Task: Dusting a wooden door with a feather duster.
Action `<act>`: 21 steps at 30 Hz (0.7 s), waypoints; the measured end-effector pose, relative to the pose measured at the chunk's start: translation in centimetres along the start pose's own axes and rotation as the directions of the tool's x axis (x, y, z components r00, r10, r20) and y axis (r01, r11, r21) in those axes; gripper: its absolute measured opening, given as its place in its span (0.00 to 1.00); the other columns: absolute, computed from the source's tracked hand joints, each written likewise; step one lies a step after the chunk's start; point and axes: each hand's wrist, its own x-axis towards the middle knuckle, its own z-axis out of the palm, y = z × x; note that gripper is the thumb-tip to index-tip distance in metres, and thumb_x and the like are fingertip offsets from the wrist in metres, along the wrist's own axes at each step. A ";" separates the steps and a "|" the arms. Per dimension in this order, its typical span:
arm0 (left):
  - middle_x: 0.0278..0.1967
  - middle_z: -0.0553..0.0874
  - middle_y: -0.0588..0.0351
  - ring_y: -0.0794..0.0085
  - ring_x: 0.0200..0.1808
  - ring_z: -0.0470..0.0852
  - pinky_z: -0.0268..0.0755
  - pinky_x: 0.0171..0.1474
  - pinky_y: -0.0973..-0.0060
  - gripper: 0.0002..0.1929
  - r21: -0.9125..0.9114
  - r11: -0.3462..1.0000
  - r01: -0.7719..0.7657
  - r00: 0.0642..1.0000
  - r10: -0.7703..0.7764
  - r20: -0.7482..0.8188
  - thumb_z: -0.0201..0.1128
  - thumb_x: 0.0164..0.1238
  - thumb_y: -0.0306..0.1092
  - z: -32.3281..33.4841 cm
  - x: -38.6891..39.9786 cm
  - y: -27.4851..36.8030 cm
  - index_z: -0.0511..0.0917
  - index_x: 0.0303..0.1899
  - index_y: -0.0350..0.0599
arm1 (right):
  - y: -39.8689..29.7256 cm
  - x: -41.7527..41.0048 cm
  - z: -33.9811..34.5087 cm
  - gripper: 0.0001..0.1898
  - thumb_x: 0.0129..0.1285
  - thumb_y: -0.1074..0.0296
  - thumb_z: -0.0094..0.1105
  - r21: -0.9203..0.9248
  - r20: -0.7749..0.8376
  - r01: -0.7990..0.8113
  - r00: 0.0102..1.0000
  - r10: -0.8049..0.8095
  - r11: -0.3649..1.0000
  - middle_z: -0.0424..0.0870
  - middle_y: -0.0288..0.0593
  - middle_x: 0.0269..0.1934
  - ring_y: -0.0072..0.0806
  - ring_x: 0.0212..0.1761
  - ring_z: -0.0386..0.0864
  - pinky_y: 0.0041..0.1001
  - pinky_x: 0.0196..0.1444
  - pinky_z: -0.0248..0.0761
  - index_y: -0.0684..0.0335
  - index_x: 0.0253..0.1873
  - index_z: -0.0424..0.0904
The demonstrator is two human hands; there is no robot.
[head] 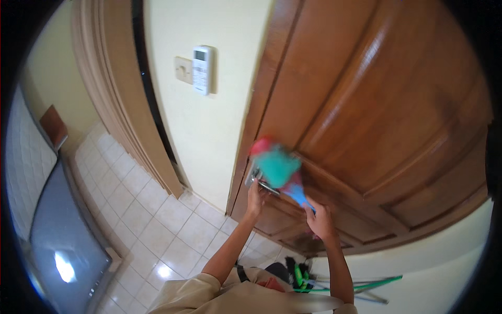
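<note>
A brown panelled wooden door [353,98] stands in front of me. My left hand [255,200] is at the metal door handle [270,188], its fingers around the end near the lock plate. My right hand [321,219] grips the lower, blue part of a feather duster [278,167]. The duster's fluffy head is blurred, green with red at its tip, and lies over the door's edge just above the handle. It hides part of the handle and its plate.
A white remote control [202,70] hangs on the wall beside a switch [183,70]. A bed with a grey frame [66,235] stands at the left on the tiled floor [172,231]. Green-handled brushes or brooms [302,274] lie near the wall at the bottom right.
</note>
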 end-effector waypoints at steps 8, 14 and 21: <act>0.67 0.71 0.51 0.63 0.69 0.70 0.63 0.70 0.58 0.31 0.018 0.976 -0.215 0.938 0.212 -0.275 0.44 0.82 0.58 1.3 0.5 5.0 0.60 0.75 0.48 | -5.8 4.8 0.5 0.24 0.68 0.77 0.57 -0.293 0.235 0.131 0.970 -0.062 0.947 0.87 0.59 0.47 0.55 0.49 0.85 0.44 0.49 0.77 0.56 0.69 0.77; 0.71 0.69 0.49 0.60 0.72 0.68 0.54 0.75 0.63 0.35 -0.065 0.977 -0.205 0.964 0.190 -0.183 0.42 0.82 0.59 0.4 1.9 3.1 0.59 0.76 0.41 | -2.8 5.0 2.4 0.21 0.69 0.75 0.57 -0.132 0.193 0.192 0.967 -0.164 0.973 0.87 0.61 0.43 0.56 0.48 0.85 0.43 0.49 0.77 0.57 0.66 0.79; 0.67 0.66 0.45 0.59 0.67 0.68 0.55 0.75 0.64 0.27 0.159 0.931 -0.327 0.916 0.354 -0.188 0.53 0.79 0.42 1.4 0.8 -2.2 0.62 0.70 0.35 | 4.5 -1.3 4.7 0.17 0.71 0.73 0.57 -0.027 -0.121 0.033 0.992 -0.036 0.999 0.86 0.65 0.41 0.56 0.42 0.87 0.41 0.47 0.78 0.64 0.63 0.81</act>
